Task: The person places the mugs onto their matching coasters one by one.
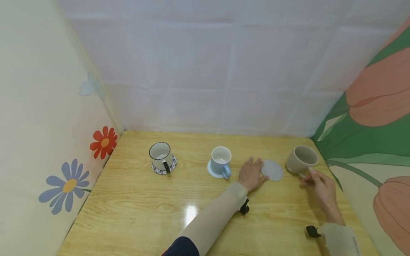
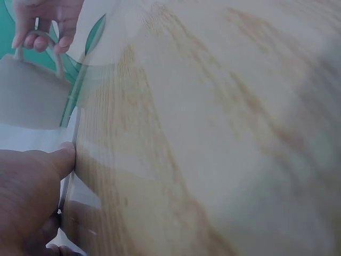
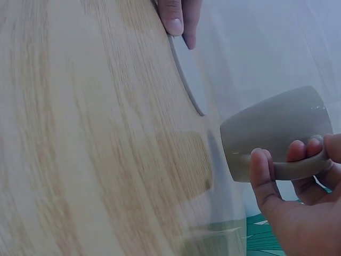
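At the right, a grey-beige mug (image 1: 296, 164) is held upright by its handle, gripped by my right hand (image 1: 324, 188). In the right wrist view the mug (image 3: 272, 133) hangs just off the tabletop, its shadow beneath. A round, thin, light grey coaster (image 1: 272, 170) lies flat on the table to the left of the mug. My left hand (image 1: 251, 175) holds the coaster's left edge between thumb and index finger, the other fingers spread on the wood. In the right wrist view, its thumb sits right at the end of the coaster (image 3: 187, 74).
A white-and-blue mug (image 1: 221, 161) stands on a light blue coaster (image 1: 211, 171), just left of my left hand. Further left, a white mug with black rim (image 1: 160, 156) stands on a checked coaster (image 1: 174, 163). Patterned cloths (image 1: 381, 92) and a white sheet (image 1: 205, 71) border the wooden table (image 1: 128, 213).
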Available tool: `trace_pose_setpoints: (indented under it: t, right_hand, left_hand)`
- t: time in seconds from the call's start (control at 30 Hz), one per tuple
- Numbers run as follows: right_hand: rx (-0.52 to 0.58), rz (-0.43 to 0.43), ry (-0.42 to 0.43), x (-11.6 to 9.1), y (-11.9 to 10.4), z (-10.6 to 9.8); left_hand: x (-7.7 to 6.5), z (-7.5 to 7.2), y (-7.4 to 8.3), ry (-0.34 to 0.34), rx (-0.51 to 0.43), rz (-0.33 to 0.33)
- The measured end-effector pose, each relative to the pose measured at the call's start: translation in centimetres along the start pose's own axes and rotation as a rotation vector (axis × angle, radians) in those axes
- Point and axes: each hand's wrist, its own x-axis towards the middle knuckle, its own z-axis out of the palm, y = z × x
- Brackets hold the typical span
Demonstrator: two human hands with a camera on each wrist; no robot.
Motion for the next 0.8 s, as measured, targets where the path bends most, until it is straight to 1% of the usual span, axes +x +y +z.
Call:
trace_pose_setpoints:
  t: [0.17, 0.23, 0.4, 0.6, 0.73, 0.8]
  right_hand:
    - [-0.01, -0.005, 0.005, -0.1, -0.1, 0.1]
    - [-0.028, -0.002, 0.007, -0.1, -0.2, 0.1]
    - [-0.028, -0.006, 0.012, -0.4, -0.5, 0.1]
    - [0.019, -0.033, 0.017, -0.6, -0.9, 0.6]
    - [0.069, -0.04, 0.027, -0.8, -1.1, 1.1]
    - [0.077, -0.046, 0.031, -0.8, -1.2, 1.3]
  left_hand:
    - [0.2, 0.2, -0.1, 0.009, -0.002, 0.006]
    - [0.2, 0.3, -0.1, 0.01, -0.013, 0.004]
    - [0.4, 0.7, -0.1, 0.002, -0.057, 0.002]
    - [0.5, 0.9, -0.1, 0.012, -0.062, -0.002]
    - [0.5, 0.9, -0.1, 0.006, -0.054, -0.004]
    - [0.5, 0.8, -0.1, -0.008, -0.051, -0.006]
